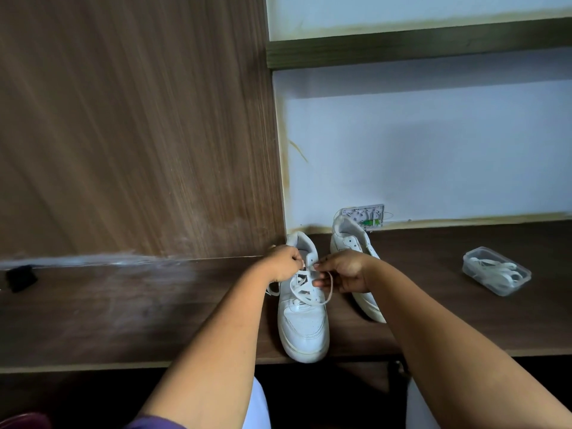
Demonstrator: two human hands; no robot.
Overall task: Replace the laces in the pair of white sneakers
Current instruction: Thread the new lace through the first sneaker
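Observation:
Two white sneakers stand on the dark wooden desk (123, 320), toes toward me. The near sneaker (305, 323) carries a white lace (305, 297) that loops loosely over its tongue. My left hand (283, 263) pinches the lace at the upper eyelets on the shoe's left side. My right hand (343, 272) pinches the other end of the lace right beside it, with a loop hanging under the fingers. The second sneaker (349, 239) stands behind my right hand, partly hidden by it; I see no lace on its visible part.
A clear plastic tub (496, 270) holding white laces sits on the desk to the right. A wall socket plate (370, 216) is behind the shoes. A wooden panel (139, 125) rises at the left, and a small black object (20, 278) lies at the far left.

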